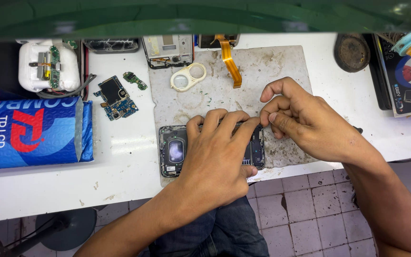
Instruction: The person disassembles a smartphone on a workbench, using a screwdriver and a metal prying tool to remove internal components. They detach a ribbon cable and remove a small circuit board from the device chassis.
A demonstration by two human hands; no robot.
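The left hand [215, 152] lies flat on top of an opened phone [177, 151]. Its fingers [213, 119] curl over the far edge of the phone and press it down, so the phone is held in place. The phone lies on its face, with its back cover off, and its inside parts show. It rests on a dirty grey mat [262, 66] near the front edge of the white surface [120, 181].

The right hand [308, 121] is just beside the far right corner of the phone. Its thumb and first finger are pinched tight together. It is too small to tell if something is between them.

On the mat, farther back, lie a white camera ring with two holes [188, 76] and an orange flat cable [230, 59]. To the left of the mat sit a blue circuit board [115, 97] and a small green board [135, 80]. A blue and red packet [29, 133] lies at the far left. Behind it is a white box [48, 64] with small parts on top.
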